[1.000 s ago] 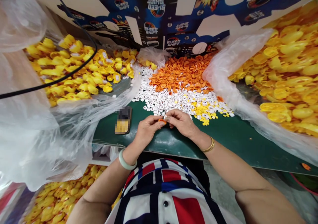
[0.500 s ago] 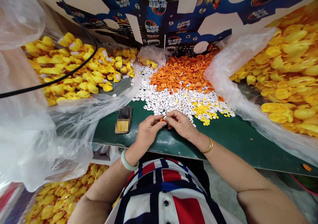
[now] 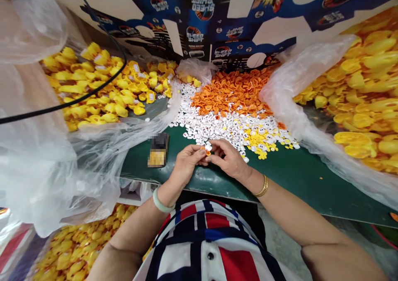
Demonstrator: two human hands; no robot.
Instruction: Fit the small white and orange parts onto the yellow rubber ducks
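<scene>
My left hand [image 3: 188,162] pinches a small orange plastic piece [image 3: 207,152], shaped like a toy duck's beak, between thumb and index finger. My right hand [image 3: 229,160] meets it from the other side, its curled fingertips at the same piece. A bit of white shows at the orange piece's upper edge; whether it is fitted there cannot be made out. Just beyond the hands spreads a heap of white eye pieces [image 3: 214,125] with dark dots. Small yellow pieces [image 3: 258,140] lie among them on the right, and a pile of orange beak pieces [image 3: 231,92] sits behind.
Yellow duck-shaped parts [image 3: 105,94] fill plastic sheeting at left, and yellow shells [image 3: 370,90] are piled at right. A phone-like object [image 3: 158,150] lies on the green tabletop [image 3: 298,177]. A black cable [image 3: 77,101] hangs at left. Printed cardboard [image 3: 199,28] stands behind.
My right thumb has dropped lower and its fingers have opened slightly around the orange piece, which shows more now. The whole view has shifted a little.
</scene>
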